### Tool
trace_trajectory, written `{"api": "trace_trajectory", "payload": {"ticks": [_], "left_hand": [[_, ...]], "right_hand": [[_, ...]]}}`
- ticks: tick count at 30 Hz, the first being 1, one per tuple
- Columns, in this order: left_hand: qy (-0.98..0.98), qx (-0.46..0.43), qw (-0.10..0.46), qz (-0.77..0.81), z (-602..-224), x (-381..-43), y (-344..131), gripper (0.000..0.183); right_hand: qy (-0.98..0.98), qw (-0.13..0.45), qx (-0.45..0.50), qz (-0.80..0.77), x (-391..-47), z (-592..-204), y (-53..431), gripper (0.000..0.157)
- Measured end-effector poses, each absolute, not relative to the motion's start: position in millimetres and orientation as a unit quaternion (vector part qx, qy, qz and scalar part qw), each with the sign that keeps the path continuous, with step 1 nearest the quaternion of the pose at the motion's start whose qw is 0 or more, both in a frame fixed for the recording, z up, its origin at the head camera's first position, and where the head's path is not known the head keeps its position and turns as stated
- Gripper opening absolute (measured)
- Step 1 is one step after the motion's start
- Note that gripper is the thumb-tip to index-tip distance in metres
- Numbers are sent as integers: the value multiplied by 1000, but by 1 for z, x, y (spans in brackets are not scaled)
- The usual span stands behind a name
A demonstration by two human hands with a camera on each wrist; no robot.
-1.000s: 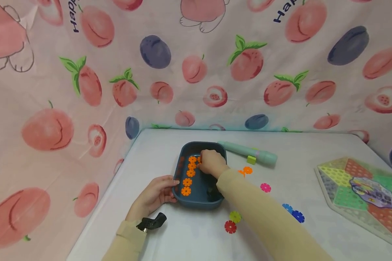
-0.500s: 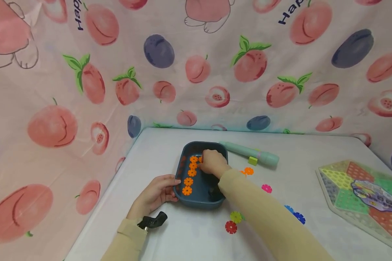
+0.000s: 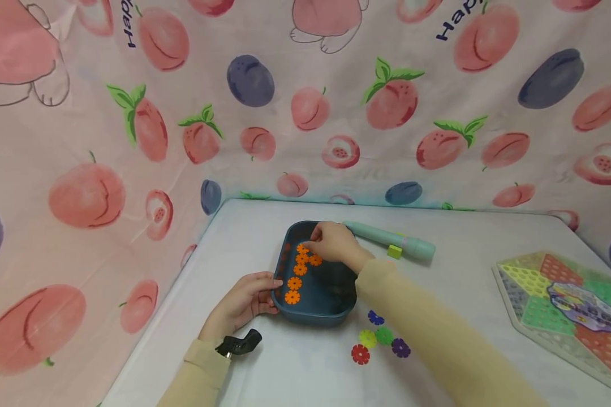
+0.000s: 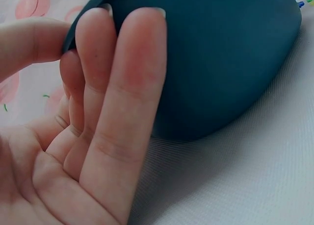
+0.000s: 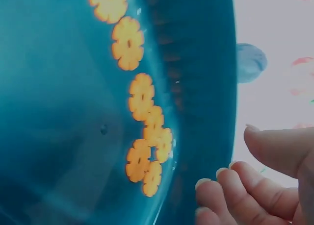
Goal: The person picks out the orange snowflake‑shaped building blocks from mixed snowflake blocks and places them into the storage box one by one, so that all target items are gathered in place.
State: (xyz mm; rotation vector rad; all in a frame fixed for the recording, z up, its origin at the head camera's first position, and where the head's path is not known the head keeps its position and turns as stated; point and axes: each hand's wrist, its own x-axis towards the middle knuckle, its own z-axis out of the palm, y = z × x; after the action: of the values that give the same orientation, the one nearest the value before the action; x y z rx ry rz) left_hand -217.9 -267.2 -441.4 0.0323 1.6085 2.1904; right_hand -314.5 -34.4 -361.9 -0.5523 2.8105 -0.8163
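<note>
A dark blue rectangular tray (image 3: 313, 320) stands on the white table. My left hand (image 3: 245, 299) grips its left side: the thumb lies at the rim while the fingers press the outer wall (image 4: 221, 68), as the left wrist view shows. Several orange snowflake-shaped plastic discs (image 3: 300, 269) lie in a row along the tray's left side, with one disc (image 3: 315, 260) beside the row near the far end. Over that end hovers my right hand (image 3: 334, 243). In the right wrist view its thumb and fingers (image 5: 265, 141) are apart, with nothing between them.
Right of the tray's front lie red (image 3: 360, 354), yellow (image 3: 368, 338), green (image 3: 384, 336), purple (image 3: 400, 347) and blue (image 3: 376, 317) discs. A pale green tube-shaped object (image 3: 387, 236) and a small lime block (image 3: 394, 251) are behind. A hexagonal game board (image 3: 565, 311) lies far right.
My right hand has come up off the tray floor, uncovering an orange disc beside the row. The sleeve has shifted, showing green, purple and blue discs and covering others. My left hand stays put.
</note>
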Motion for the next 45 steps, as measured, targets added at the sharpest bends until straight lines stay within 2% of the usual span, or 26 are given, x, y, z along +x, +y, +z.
{"api": "trace_trajectory", "payload": {"ticks": [3, 12, 19, 24, 31, 37, 45], "left_hand": [[579, 15, 212, 787, -441, -219, -266, 19], [580, 17, 217, 785, -443, -221, -261, 8], [576, 22, 219, 787, -443, -223, -260, 8], [575, 21, 216, 789, -443, -222, -260, 6], [576, 15, 215, 789, -443, -220, -262, 10], [578, 16, 209, 788, -443, -220, -263, 8], [590, 6, 203, 781, -444, -220, -266, 7]], "right_hand": [[932, 82, -188, -298, -313, -360, -24, 32], [918, 74, -182, -346, -309, -354, 26, 33], [920, 60, -126, -366, -305, -359, 77, 38], [923, 66, -109, -364, -299, -377, 116, 38], [924, 89, -98, -360, -284, -423, 156, 40], [922, 63, -119, -362, -272, -437, 163, 51], [941, 26, -167, -292, -270, -446, 150, 50]]}}
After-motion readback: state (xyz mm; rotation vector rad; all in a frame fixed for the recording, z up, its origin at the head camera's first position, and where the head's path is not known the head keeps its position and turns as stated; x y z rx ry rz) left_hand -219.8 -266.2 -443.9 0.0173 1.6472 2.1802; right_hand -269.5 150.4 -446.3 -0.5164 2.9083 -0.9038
